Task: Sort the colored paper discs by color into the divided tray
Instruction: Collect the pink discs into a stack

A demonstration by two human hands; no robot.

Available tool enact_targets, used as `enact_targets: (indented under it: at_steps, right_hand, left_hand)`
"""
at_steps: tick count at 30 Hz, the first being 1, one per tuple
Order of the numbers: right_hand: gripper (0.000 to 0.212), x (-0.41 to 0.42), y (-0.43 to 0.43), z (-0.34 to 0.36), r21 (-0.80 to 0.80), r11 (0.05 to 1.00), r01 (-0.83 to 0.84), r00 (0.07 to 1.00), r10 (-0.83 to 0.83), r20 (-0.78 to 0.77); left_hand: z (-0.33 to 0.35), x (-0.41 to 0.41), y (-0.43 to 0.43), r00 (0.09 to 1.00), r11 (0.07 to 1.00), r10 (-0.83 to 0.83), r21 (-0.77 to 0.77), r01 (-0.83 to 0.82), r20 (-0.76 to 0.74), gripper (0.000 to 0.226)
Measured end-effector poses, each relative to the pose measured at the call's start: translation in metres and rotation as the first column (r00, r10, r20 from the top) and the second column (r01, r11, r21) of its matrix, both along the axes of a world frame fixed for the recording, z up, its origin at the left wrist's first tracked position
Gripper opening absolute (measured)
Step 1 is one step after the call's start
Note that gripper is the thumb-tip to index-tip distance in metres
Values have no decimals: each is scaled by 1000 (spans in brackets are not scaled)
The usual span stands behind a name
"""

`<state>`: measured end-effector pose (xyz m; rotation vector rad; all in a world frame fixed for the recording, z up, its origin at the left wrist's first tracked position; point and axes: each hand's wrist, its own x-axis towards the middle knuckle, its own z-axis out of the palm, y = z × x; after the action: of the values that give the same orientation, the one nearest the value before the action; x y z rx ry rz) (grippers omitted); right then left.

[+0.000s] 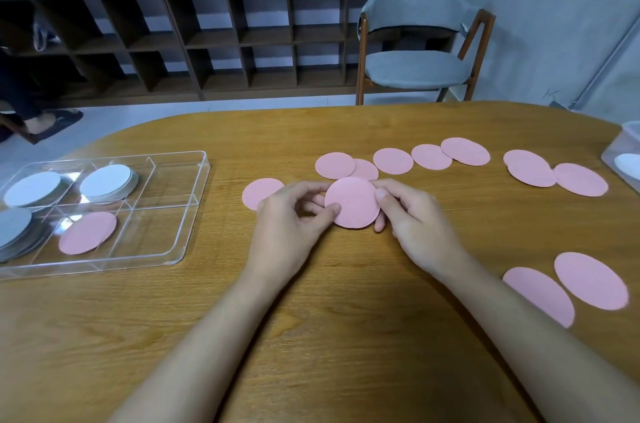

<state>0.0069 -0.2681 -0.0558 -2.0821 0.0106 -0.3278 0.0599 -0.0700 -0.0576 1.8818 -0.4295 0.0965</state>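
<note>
Pinching one pink disc (pixel 351 203), maybe a stack: left hand (pixel 287 225) and right hand (pixel 415 225) together.

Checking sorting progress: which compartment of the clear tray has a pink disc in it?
The near-row compartment holding the lone pink disc, just in front of the rightmost grey stack; the other filled compartments hold grey discs.

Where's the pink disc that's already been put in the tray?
The pink disc lies at the left of the table in the head view, in the near row of the clear tray, just right of a grey stack.
</note>
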Motion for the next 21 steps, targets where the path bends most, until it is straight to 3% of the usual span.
enact_targets:
  at_steps: [5,8,11,13,17,21]
  right_hand:
    - [19,-3,2,-3,-101,994,-29,998,34,55]
    - [15,-1,1,-4,-67,998,8,996,-3,88]
    - [13,1,-1,-5,-27,999,30,996,-27,82]
    - [13,2,-2,-6,-16,999,30,997,-29,71]
    - [13,2,-3,-7,-2,999,32,998,-32,53]
    - [14,4,-3,-6,-4,999,53,998,-52,46]
  left_hand:
    - [1,-1,2,984,989,-8,149,-20,180,22]
    - [2,10,15,954,929,53,335,-156,296,33]
    - [0,21,29,953,794,189,534,-291,238,56]
    - [-1,23,31,957,731,218,618,-289,191,54]
    - [-1,22,32,950,738,176,604,-302,260,26]
    - [-1,23,30,946,733,130,614,-294,299,23]
